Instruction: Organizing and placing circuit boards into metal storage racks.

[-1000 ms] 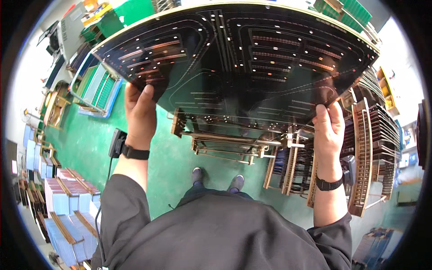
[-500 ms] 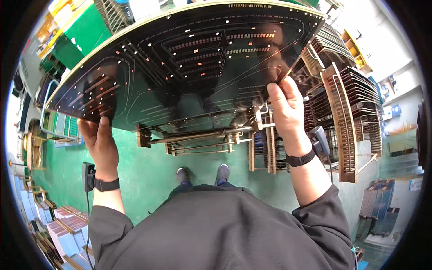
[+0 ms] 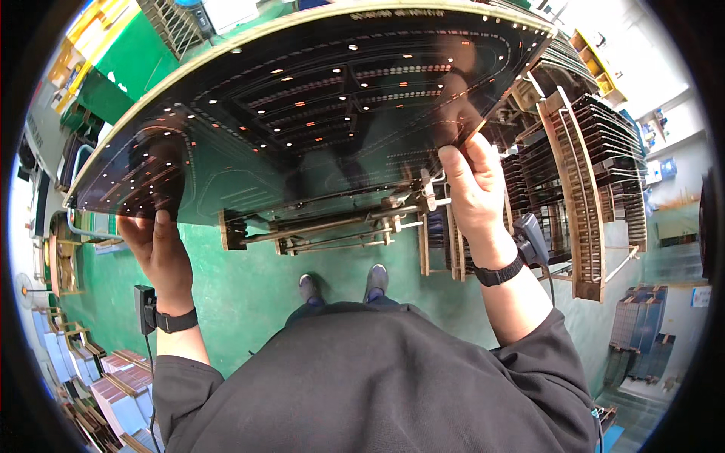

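A large, glossy black circuit board panel (image 3: 302,113) spans the upper view, dotted with white holes and small copper-coloured marks. It is tilted, its light far edge curving across the top. My left hand (image 3: 160,253) pinches the near left edge, thumb on the face toward me and fingers mostly behind. My right hand (image 3: 477,185) grips the near right edge between thumb and fingers. Both hands are reflected in the shiny surface. Just under the near edge lies a metal-and-wood rack frame (image 3: 325,226), partly hidden by the panel.
To the right stands a slotted rack (image 3: 578,196) holding several dark panels. Stacked boards (image 3: 124,389) sit at the lower left. A green cabinet or bin (image 3: 143,57) is at the far left. My shoes (image 3: 376,281) stand on the green floor (image 3: 249,302).
The panel has shifted slightly to the left, its left corner dropping a little lower. My left hand has moved left and down with it; my right hand keeps its grip.
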